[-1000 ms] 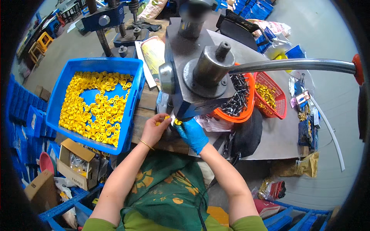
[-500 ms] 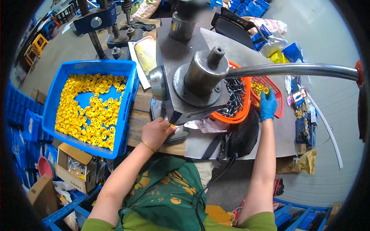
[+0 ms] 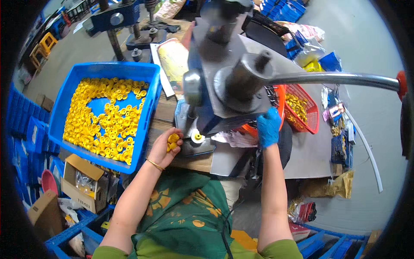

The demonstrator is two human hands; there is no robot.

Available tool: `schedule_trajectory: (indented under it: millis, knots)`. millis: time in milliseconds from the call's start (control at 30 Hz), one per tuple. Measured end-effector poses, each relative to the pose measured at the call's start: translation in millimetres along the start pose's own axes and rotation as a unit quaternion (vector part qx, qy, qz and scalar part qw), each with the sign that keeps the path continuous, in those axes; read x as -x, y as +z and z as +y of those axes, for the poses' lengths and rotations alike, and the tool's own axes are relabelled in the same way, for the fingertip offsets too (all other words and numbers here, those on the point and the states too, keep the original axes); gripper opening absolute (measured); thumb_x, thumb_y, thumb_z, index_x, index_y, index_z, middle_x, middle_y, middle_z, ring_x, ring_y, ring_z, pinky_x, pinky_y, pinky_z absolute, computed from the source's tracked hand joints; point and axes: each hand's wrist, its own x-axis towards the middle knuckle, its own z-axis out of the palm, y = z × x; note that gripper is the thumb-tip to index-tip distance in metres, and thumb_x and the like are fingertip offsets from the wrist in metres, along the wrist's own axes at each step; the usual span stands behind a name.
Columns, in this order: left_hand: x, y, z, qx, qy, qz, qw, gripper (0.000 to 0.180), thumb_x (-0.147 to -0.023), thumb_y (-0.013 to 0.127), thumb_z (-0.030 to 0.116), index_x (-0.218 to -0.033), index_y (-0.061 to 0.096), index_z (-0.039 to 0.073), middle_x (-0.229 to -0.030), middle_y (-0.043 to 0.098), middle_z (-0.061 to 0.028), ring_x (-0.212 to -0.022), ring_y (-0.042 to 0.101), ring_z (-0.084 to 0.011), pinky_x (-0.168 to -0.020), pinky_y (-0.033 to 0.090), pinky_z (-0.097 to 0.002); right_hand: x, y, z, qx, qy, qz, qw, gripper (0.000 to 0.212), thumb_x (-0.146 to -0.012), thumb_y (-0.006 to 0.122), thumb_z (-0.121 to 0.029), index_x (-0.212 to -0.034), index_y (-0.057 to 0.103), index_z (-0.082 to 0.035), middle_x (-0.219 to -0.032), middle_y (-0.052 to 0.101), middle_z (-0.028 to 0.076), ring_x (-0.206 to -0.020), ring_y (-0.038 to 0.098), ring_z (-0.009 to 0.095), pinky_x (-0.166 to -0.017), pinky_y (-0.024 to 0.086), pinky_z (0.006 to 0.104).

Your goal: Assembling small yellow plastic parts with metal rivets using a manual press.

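My bare left hand [image 3: 165, 147] is just left of the press base, its fingers curled round a few small yellow plastic caps [image 3: 172, 143]. One more yellow cap [image 3: 198, 136] sits on a round white spot on the base [image 3: 196, 149] of the hand press [image 3: 241, 84]. My right hand [image 3: 268, 127], in a blue glove, is closed at the near side of the orange basket [image 3: 279, 101]. Whatever may be in its fingers is hidden. The press head covers most of the orange basket and the dark parts in it.
A blue tray [image 3: 148, 103] with many yellow caps stands on the left. Beyond the orange basket is a red basket [image 3: 313, 113] with small yellow pieces [image 3: 296, 105]. The press's long steel lever [image 3: 336, 77] reaches far right. A second press [image 3: 116, 19] stands behind the tray.
My right hand has left the red basket and moved left, closer to the press. My left hand has drawn back left from the press base, showing caps in its fingers. The view has shifted slightly.
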Motion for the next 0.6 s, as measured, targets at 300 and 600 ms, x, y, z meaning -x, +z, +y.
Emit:
schedule_trajectory:
  millis: [300, 600]
  knots:
    - [14, 4, -4, -0.019, 0.008, -0.052, 0.998, 0.025, -0.086, 0.052, 0.019, -0.107, 0.052, 0.005, -0.086, 0.055, -0.0036, -0.073, 0.053, -0.0113, -0.052, 0.040, -0.0173, 99, 89, -29, -0.358, 0.195, -0.167, 0.898, 0.007, -0.072, 0.065, -0.007, -0.073, 0.061, -0.002, -0.064, 0.056, 0.003, -0.060, 0.049, 0.010, -0.056, 0.041, 0.0240]
    - [14, -2, -10, -0.031, 0.018, -0.062, 0.997, 0.022, -0.086, 0.054, 0.019, -0.104, 0.053, 0.007, -0.086, 0.057, -0.0025, -0.072, 0.054, -0.0104, -0.053, 0.041, -0.0184, 87, 82, -60, -0.152, -0.135, -0.187, 0.961, 0.024, -0.076, 0.066, -0.012, -0.097, 0.063, -0.001, -0.087, 0.064, 0.005, -0.077, 0.057, 0.011, -0.070, 0.045, 0.0271]
